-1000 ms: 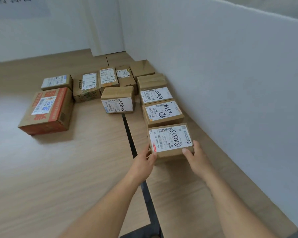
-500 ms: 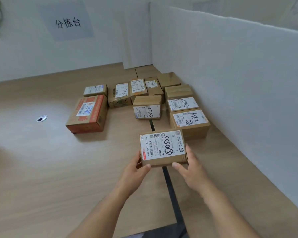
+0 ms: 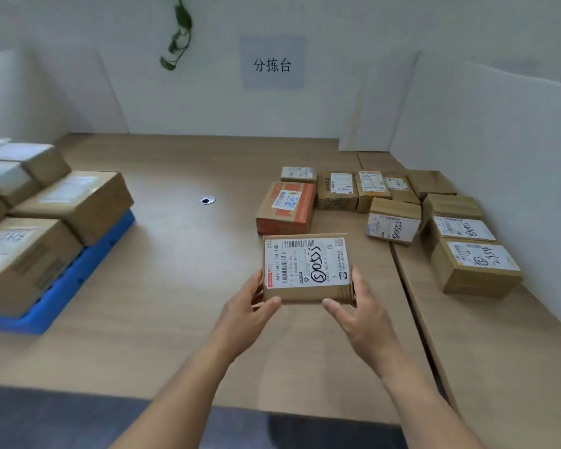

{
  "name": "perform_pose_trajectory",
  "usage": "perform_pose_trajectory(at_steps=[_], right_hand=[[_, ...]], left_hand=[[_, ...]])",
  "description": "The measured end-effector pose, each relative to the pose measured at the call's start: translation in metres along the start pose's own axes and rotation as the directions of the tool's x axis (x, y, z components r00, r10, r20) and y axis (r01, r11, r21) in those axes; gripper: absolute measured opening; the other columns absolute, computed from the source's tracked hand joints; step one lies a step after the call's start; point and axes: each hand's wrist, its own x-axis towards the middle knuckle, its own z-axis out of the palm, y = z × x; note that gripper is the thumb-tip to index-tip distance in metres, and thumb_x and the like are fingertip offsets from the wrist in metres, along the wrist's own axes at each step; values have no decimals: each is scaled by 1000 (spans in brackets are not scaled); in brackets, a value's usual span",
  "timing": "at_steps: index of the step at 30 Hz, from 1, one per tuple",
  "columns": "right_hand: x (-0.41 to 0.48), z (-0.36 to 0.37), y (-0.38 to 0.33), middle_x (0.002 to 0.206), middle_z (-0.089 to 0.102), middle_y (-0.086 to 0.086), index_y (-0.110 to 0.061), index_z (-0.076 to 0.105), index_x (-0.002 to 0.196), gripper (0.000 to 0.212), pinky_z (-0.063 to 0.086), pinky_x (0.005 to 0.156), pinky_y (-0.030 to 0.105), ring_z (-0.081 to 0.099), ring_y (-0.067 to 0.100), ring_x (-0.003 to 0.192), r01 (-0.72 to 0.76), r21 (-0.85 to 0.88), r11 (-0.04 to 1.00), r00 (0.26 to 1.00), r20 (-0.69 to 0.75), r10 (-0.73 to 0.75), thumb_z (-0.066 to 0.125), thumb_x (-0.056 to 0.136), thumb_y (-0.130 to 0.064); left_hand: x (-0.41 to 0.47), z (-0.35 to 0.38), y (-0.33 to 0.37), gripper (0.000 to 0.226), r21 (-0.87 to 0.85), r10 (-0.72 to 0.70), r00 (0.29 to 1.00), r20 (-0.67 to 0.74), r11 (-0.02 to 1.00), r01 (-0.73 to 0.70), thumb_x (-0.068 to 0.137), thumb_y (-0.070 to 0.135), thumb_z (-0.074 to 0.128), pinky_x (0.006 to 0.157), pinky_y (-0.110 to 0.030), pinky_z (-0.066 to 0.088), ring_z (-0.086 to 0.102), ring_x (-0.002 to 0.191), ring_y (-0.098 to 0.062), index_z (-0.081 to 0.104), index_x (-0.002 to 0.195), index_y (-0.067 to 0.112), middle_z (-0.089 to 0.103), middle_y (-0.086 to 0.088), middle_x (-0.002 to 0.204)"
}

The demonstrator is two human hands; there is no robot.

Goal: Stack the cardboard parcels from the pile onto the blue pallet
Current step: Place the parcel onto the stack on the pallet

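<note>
Labelled parcel [image 3: 306, 268]: clasped at its sides by left grip [image 3: 243, 315] and right grip [image 3: 366, 322]; blue pallet [image 3: 78, 270] lies well leftward, at the tabletop's [image 3: 175, 286] left edge; left grip nearer.

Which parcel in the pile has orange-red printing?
The big parcel at the pile's left end, just beyond the held parcel: its top and front are orange-red, while the others are plain brown card.
</note>
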Motion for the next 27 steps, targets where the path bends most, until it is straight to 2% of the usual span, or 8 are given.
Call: perform_pose_trajectory(at_steps=[2,8,15,20,24,27], right_hand=[[-4,23,-24,146,41,0,-18,23,150,80,35,109,38,38,15,133,27,9,1000,1000,15,-27,67,85,-34],[-15,90,-83,143,46,0,-18,26,149,78,40,105,40,44,16,128,136,20,991,991,19,-136,68,84,-33],[-23,159,-140,140,49,0,-18,32,147,72,43,102,41,51,19,123,212,32,977,974,71,-214,66,85,-36],[-7,195,-174,139,50,-2,-19,34,146,69,44,101,40,51,19,121,269,47,962,961,58,-271,66,86,-34],[15,224,-197,138,50,-1,-19,35,145,71,44,100,41,47,16,123,290,79,954,956,30,-293,64,85,-43],[37,249,-213,135,52,0,-18,37,144,70,46,96,40,48,14,119,284,119,952,958,-3,-285,66,84,-40]], left_hand=[[-10,-32,-10,60,11,0,1000,-23,1000,0,92,15,57,96,-19,44,57,108,6,35,139,45,61,21,120],[-44,-117,-33,61,40,0,993,-115,999,5,93,20,56,80,0,41,52,106,14,30,143,44,57,22,124],[-73,-198,-58,59,89,-25,977,-210,995,44,94,25,54,73,0,40,49,101,16,26,142,45,52,26,118],[-68,-243,-65,57,72,-28,964,-265,996,49,95,26,52,74,-4,39,51,105,10,24,136,53,51,30,115],[-53,-279,-67,58,88,-36,956,-291,994,64,95,25,52,72,-2,39,50,102,9,24,142,45,51,26,119],[-33,-310,-72,59,111,-50,951,-304,990,87,94,28,53,87,-11,39,52,110,1,27,145,40,54,17,127]])
